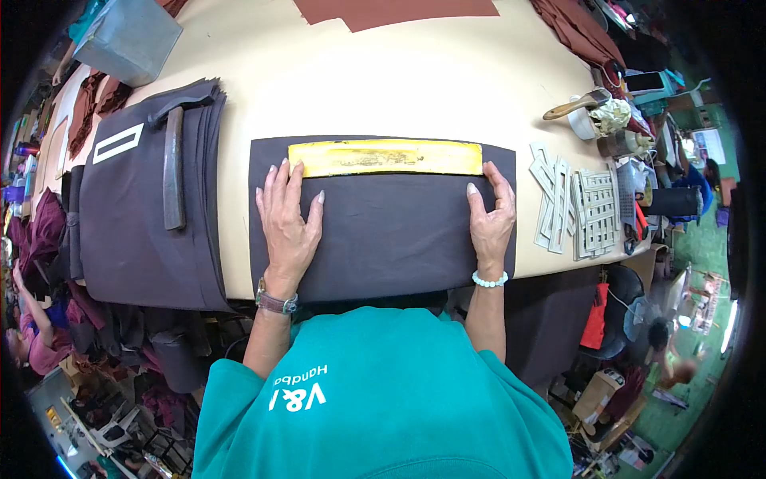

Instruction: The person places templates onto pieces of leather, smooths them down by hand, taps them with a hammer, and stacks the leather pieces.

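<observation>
A long yellow strip (383, 157) with dark smudges lies across the upper part of a dark fabric sheet (383, 231) on the table. My left hand (289, 214) rests on the sheet, fingers apart, its fingertips at the strip's left end. At the strip's right end is my right hand (491, 214), its thumb and fingers apart, fingertips near the corner. Neither hand is closed round anything.
On the left, a hammer (174, 168) and a white rectangular frame (118, 144) lie on stacked dark fabric (128, 215). Pale slotted templates (597, 211), a brush (576, 104) and a white bowl (582, 124) are at the right. A metal box (128, 40) stands upper left.
</observation>
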A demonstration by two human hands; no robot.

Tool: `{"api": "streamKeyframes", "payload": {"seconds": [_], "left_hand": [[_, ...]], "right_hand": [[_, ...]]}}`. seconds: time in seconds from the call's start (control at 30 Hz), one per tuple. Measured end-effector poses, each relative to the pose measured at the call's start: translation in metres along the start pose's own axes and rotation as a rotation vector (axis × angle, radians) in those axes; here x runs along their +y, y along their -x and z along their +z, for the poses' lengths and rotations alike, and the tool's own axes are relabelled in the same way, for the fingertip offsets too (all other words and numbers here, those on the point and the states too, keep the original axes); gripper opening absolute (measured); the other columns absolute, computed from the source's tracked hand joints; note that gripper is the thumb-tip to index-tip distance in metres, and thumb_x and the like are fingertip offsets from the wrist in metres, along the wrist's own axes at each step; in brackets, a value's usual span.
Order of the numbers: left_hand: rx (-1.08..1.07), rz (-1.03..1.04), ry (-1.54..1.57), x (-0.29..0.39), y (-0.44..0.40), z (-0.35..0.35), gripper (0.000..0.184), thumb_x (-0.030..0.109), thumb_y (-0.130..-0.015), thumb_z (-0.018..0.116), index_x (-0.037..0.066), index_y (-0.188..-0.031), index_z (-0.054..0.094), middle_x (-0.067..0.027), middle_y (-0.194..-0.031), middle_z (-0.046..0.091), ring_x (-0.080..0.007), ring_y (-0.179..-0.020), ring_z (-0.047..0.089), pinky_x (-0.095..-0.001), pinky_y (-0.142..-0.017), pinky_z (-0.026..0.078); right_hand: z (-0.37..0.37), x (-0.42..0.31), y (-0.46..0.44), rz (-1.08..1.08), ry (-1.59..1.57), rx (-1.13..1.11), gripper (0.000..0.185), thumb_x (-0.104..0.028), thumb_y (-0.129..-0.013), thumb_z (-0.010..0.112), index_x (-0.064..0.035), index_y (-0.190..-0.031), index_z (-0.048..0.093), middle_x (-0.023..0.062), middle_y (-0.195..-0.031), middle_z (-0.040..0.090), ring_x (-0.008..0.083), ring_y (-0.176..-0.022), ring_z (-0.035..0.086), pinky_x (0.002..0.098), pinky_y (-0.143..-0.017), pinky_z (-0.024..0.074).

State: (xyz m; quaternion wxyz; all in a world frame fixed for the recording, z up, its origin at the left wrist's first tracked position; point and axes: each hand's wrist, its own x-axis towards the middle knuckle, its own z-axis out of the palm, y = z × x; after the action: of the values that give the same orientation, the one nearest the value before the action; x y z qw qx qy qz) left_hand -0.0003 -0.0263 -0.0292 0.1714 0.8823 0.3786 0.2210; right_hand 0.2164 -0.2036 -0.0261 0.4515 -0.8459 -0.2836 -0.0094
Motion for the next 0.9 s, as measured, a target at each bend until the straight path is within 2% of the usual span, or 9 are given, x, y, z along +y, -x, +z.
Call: {"api": "streamKeyframes", "payload": {"seconds": [0.37,0.47,0.9], "left_hand": [[0.000,0.000,-0.013,-0.0011,0.0000,0.0012,0.051,0.019,-0.085,0.060,0.007,-0.131,0.045,-0.0165,-0.136,0.041,-0.0342,-0.130,0.031,-0.0513,-0.106,0.022],[0.000,0.002,0.016,-0.0027,0.0004,0.0031,0.051,0.019,-0.083,0.060,0.006,-0.130,0.046,-0.0175,-0.135,0.040,-0.0347,-0.130,0.031,-0.0548,-0.106,0.019],[0.002,0.022,-0.019,-0.0013,0.0007,0.0037,0.047,0.019,-0.084,0.059,0.005,-0.128,0.048,-0.0180,-0.135,0.039,-0.0349,-0.129,0.031,-0.0554,-0.106,0.020]], "right_hand": [[0.0002,-0.0002,-0.0005,-0.007,0.055,-0.007,0.043,-0.014,-0.077,0.066,-0.0017,-0.117,0.057,0.0180,-0.115,0.056,0.0307,-0.113,0.049,0.0411,-0.099,0.0361],[0.0006,0.0001,0.0008,-0.009,0.086,-0.004,0.043,-0.015,-0.077,0.066,-0.0019,-0.117,0.057,0.0193,-0.115,0.056,0.0312,-0.113,0.048,0.0421,-0.099,0.0359],[-0.0001,-0.0019,0.0003,-0.083,0.119,-0.014,0.036,-0.012,-0.076,0.066,-0.0028,-0.110,0.061,0.0123,-0.117,0.059,0.0311,-0.116,0.047,0.0417,-0.102,0.0332]]}}
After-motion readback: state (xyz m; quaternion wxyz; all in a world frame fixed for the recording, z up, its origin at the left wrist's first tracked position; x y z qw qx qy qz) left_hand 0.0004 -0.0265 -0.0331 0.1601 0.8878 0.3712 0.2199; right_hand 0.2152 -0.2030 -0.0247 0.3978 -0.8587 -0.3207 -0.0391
